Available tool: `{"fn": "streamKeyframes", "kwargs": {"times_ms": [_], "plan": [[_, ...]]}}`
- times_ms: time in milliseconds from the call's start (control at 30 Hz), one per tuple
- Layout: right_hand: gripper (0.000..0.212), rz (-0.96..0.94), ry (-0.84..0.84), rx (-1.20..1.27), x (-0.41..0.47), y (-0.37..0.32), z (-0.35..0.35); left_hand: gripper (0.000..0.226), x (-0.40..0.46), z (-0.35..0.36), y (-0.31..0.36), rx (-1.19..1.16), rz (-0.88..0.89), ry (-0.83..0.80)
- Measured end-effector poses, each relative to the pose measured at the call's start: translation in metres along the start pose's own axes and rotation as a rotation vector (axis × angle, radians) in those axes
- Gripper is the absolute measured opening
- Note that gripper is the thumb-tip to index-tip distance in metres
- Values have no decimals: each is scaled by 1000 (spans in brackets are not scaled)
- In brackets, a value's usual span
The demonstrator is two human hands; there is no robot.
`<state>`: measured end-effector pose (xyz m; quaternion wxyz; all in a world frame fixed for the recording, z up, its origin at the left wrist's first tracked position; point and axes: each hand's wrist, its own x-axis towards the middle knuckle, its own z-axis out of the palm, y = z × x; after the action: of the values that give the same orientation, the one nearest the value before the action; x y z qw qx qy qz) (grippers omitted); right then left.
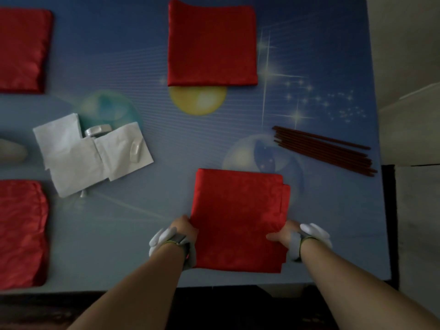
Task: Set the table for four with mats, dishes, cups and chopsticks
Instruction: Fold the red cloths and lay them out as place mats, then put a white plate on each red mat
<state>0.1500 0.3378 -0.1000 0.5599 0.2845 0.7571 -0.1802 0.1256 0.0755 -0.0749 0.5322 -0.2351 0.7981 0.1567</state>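
A folded red cloth mat (pixel 239 217) lies near the table's front edge. My left hand (pixel 184 228) grips its left side and my right hand (pixel 283 234) grips its right side. Three more red mats lie flat: one at the far middle (pixel 212 44), one at the far left (pixel 21 48), one at the near left (pixel 21 232). A bundle of dark red chopsticks (pixel 323 150) lies at the right, beyond the held mat. White paper napkins (pixel 88 153) cover some small pale dishes at the left of centre.
The blue printed table (pixel 142 246) ends just before my forearms and at the right beside the chopsticks. A pale rounded object (pixel 12 151) shows at the left edge. A small silvery item (pixel 97 131) pokes out from under the napkins.
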Motion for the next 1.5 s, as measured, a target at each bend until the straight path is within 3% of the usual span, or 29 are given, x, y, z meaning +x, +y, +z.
{"fn": "streamKeyframes", "kwargs": {"times_ms": [67,200,267,367,433,567,667,1000,1134,1300,1500], "plan": [[56,33,43,4,-4,4,-2,33,-2,-3,2,-15,4,21],[29,44,168,18,-35,-4,-19,30,-19,-18,8,-69,18,64],[20,-4,216,19,-46,-9,-27,9,-29,-29,9,-103,49,92],[18,-95,228,36,-65,-21,-35,38,-51,-46,13,-149,113,115],[17,-166,215,48,-81,-34,-37,39,-71,-57,14,-184,143,112],[5,-331,203,135,-117,-65,-28,14,-109,-74,1,-268,202,151],[21,-388,170,178,-134,-85,-18,20,-126,-83,-13,-311,221,184],[26,-471,200,129,-177,-179,44,26,-117,-135,-116,-428,236,246],[26,-453,252,203,-199,-239,102,21,-94,-168,-197,-360,251,218],[23,-478,124,112,-232,-290,164,10,-79,-203,-272,-352,210,249],[22,-543,16,-30,-248,-345,203,18,-62,-224,-329,-430,121,268]]}}
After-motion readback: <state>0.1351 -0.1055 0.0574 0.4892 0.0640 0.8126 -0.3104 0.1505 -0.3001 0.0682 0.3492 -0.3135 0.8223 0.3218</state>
